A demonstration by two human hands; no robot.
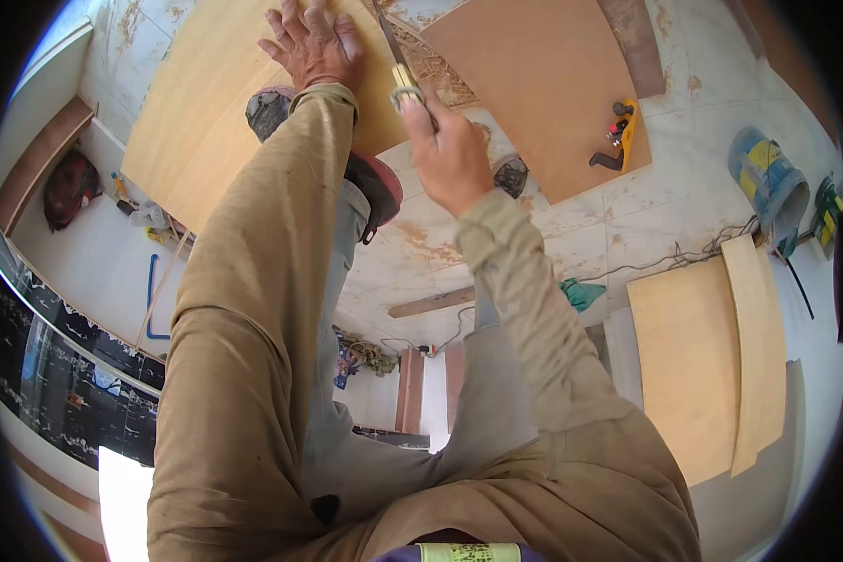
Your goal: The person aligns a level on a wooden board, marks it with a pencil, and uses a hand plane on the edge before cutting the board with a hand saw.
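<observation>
A large sheet of pale plywood [215, 84] lies on the floor at the upper left. My left hand [314, 47] rests flat on it with the fingers spread. In my right hand [450, 155] is the pale, wrapped handle of what looks like a hand saw [387, 30]. Its narrow dark blade points away from me along the right edge of the plywood, and its far end is cut off by the top of the view. Wood shavings [440, 70] lie just right of the blade. A dark shoe [375, 197] shows beside my left sleeve.
A brown board [543, 84] lies to the right, bearing a yellow hand plane [628, 136]. Farther right are a blue bucket [768, 178], a cable [684, 258] and stacked plywood pieces [688, 365]. A blue hacksaw frame [151, 295] and a red-black bag [70, 190] sit at left.
</observation>
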